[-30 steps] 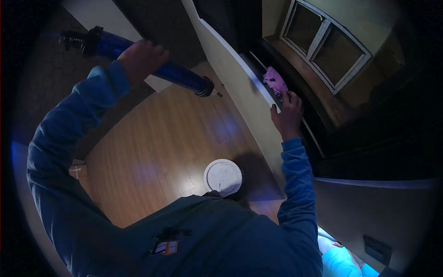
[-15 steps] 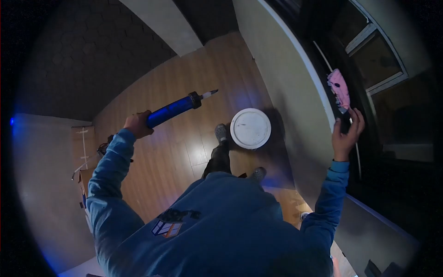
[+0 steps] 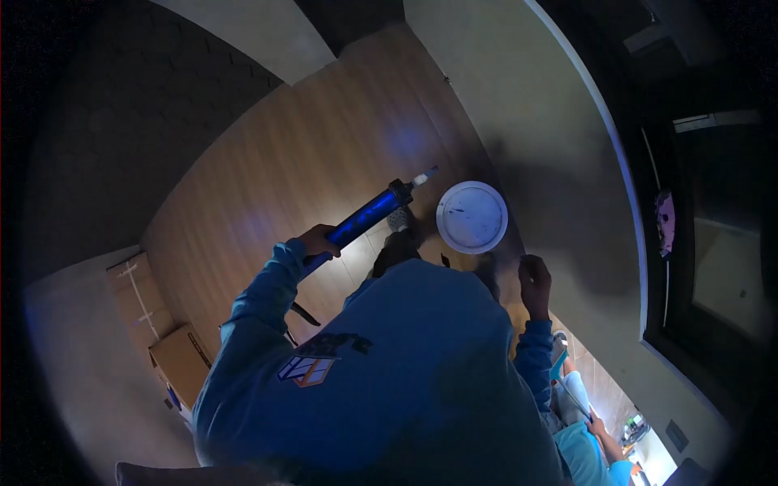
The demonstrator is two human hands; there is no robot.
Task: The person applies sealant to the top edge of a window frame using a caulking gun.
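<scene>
Caulking gun (image 3: 369, 217) slants above the floor (image 3: 275, 162), wrapped by the left hand (image 3: 320, 240); right hand (image 3: 535, 283), near the floor's right edge, looks curled, too dim to tell if closed; steadying the gun seems the step; any move calls for keeping its nozzle (image 3: 423, 176) off the white bucket (image 3: 472, 217).

I have wood-look floor (image 3: 292, 154) running out from the centre toward twelve o'clock. Just off centre, between two and three, I see a round white tub (image 3: 472, 217), dark marks on its top. At eight I make out a cardboard box (image 3: 178, 360), and beside it, nearer nine, taped cardboard (image 3: 160, 293). Dark panelling (image 3: 138, 146) fills my ten o'clock; a pale wall (image 3: 486, 73) stands at one. Between four and five, a co-worker (image 3: 577, 460) in turquoise is partly visible.
</scene>
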